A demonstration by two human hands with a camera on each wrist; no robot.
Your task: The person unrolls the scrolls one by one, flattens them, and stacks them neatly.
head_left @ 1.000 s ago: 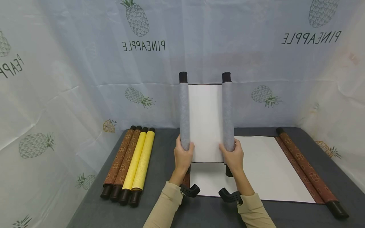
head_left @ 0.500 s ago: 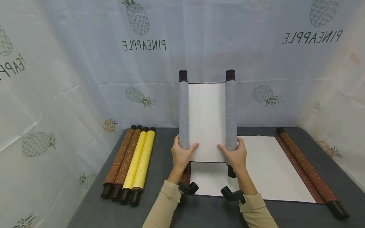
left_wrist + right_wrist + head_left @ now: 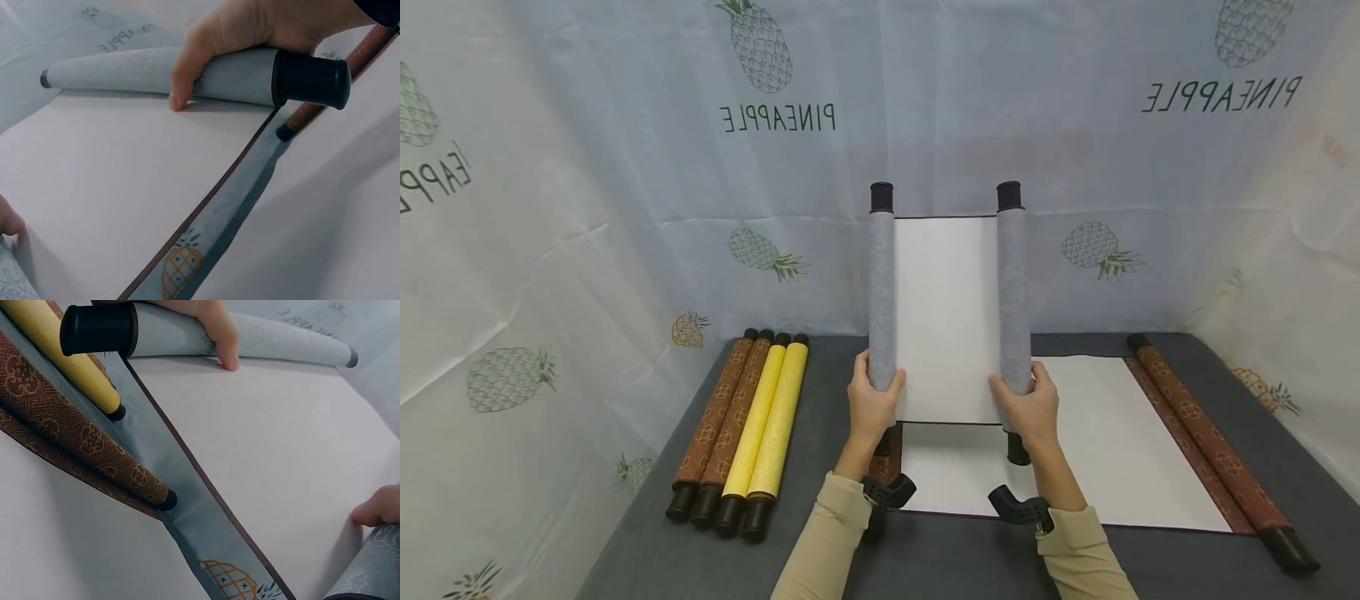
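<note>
A scroll with grey-blue backing is held upright above the table, its blank white face [image 3: 946, 321] showing between two rolled ends. My left hand [image 3: 871, 408] grips the left roll [image 3: 882, 292] near its lower end, thumb on the front. Matching it, my right hand [image 3: 1032, 410] grips the right roll [image 3: 1012, 292], thumb at the edge of the white face. Black knobs cap both rolls. In the left wrist view, the left thumb [image 3: 181, 87] crosses the roll. The right thumb [image 3: 224, 340] does likewise in the right wrist view. The fingers behind are mostly hidden.
Beneath lies a spread white scroll [image 3: 1112, 442] with a brown patterned roller [image 3: 1206, 429] on the right; its left end is partly hidden by the left arm. Two brown scrolls [image 3: 715, 412] and two yellow scrolls [image 3: 778, 421] lie side by side at left. A pineapple-print curtain [image 3: 947, 108] hangs behind.
The right roll has moved right with the right hand, and the left hand has shifted slightly left. More of the white face shows between the rolls.
</note>
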